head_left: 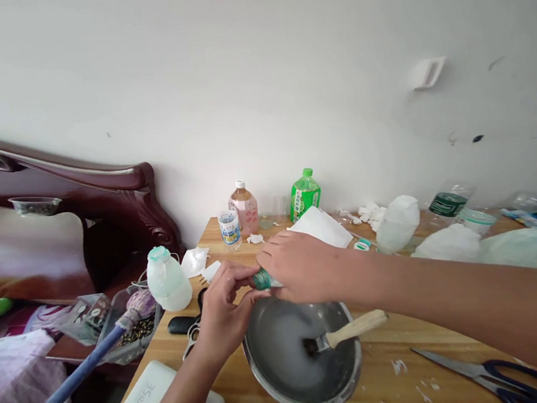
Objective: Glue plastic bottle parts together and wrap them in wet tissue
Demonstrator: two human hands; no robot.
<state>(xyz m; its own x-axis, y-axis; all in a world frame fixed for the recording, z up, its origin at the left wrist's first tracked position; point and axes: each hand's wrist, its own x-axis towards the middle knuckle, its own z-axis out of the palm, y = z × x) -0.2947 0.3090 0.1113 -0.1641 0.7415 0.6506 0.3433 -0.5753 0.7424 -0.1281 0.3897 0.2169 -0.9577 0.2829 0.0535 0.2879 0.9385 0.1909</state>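
Over the far rim of a metal bowl (310,398), my two hands meet around a small object with a ribbed green end (261,279) and a pale part beside it. My left hand (228,303) pinches the green end between thumb and fingers. From the other side, my right hand (299,264) is wrapped over the pale part and hides most of it, so its full shape does not show. Cloudy whitish liquid (285,348) fills the bowl. A brush with a wooden handle (358,328) leans in it, bristles in the liquid and handle over the right rim.
Dark-handled scissors (477,372) lie at right; a white power bank (150,396) is at left. White-covered rounded forms (168,281) stand left and right. A pink bottle (244,211) and a green bottle (305,195) are by the wall. A blue stick (86,368) juts in at left.
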